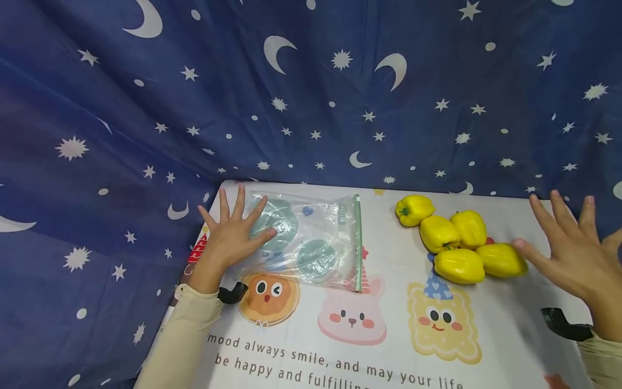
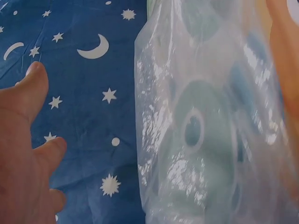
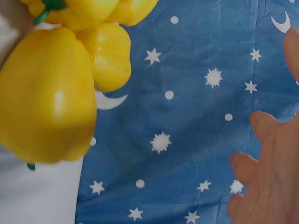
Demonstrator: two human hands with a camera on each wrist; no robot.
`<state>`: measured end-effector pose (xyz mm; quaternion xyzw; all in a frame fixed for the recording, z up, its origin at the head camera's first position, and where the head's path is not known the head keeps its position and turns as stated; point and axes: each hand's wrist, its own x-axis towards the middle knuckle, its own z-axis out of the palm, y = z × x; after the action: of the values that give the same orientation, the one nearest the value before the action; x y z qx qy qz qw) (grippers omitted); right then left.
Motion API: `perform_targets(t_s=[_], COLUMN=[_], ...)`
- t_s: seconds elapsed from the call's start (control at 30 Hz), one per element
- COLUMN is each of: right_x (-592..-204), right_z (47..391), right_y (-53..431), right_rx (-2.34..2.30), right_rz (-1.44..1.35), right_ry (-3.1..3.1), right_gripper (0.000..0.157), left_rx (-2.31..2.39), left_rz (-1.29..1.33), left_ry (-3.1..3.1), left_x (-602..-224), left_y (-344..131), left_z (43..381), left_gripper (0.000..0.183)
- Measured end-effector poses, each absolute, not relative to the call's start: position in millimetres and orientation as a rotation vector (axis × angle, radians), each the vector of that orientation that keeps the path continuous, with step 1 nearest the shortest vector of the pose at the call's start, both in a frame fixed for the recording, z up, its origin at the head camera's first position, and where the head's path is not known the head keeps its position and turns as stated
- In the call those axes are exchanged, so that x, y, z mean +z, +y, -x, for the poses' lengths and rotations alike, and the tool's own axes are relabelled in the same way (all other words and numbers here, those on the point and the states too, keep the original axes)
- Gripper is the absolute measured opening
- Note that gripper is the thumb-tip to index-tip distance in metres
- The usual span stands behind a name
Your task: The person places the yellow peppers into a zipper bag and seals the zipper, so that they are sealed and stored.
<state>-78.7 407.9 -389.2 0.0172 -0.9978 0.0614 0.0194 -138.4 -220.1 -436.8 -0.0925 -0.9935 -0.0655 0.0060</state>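
Observation:
A clear plastic zip bag [image 1: 335, 227] with a green zip edge lies flat on the left of the table, round green print showing on it. Over its left end my left hand [image 1: 230, 237] is spread with fingers straight; whether it touches the plastic I cannot tell. Several yellow bell peppers [image 1: 459, 266] lie in a cluster at the right. Just right of them my right hand [image 1: 575, 251] is spread wide, holding nothing. The left wrist view shows the bag [image 2: 201, 140] close beside the hand, and the right wrist view shows a large pepper [image 3: 49, 98].
A white tablecloth [image 1: 389, 335] with printed cartoon faces and lettering covers the table. Behind and to the left hangs a dark blue curtain [image 1: 311, 108] with moons and stars. A black strap [image 1: 233, 293] shows at the left wrist, another black strap [image 1: 566, 324] at the right.

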Motion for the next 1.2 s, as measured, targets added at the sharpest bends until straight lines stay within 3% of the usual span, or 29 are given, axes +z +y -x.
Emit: perform_targets(t_s=[1.2], right_x=[-450.6], right_z=[117.1], right_y=[265.7], right_rx=[0.721], right_rz=[-0.574], right_ry=[-3.102], right_gripper=[0.080], left_rx=[-0.681], left_rz=[0.585], left_ry=[-2.954], left_x=[-484.3], left_y=[-98.1], left_z=[126.2], left_gripper=[0.060])
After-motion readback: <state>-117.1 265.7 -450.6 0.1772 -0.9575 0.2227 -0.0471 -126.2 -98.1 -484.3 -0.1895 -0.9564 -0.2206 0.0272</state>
